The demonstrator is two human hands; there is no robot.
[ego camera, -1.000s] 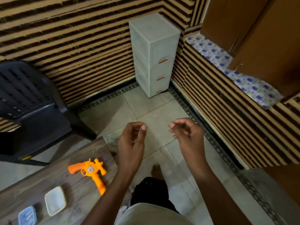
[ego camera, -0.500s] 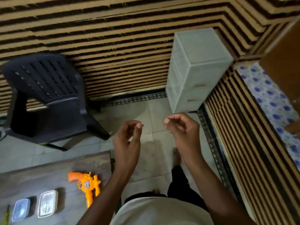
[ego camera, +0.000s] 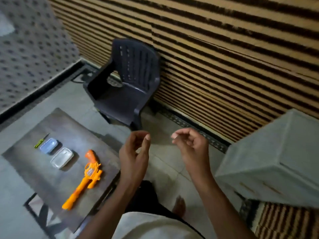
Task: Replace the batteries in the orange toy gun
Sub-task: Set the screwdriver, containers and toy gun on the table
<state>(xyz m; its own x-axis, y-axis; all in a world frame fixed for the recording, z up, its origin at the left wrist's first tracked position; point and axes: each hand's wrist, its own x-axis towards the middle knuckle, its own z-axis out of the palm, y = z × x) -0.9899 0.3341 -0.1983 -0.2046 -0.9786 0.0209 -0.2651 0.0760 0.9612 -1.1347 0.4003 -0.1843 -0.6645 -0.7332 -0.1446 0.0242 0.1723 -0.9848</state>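
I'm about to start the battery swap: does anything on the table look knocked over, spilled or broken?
Nothing stands out. The orange toy gun, white container, blue container and green screwdriver lie flat in a row on the table, no spill or visible damage. The left hand and right hand hover empty.

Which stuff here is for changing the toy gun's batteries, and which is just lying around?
For the job: orange toy gun, green screwdriver, probably the blue box and white box.
Just around: black chair, grey drawer unit.
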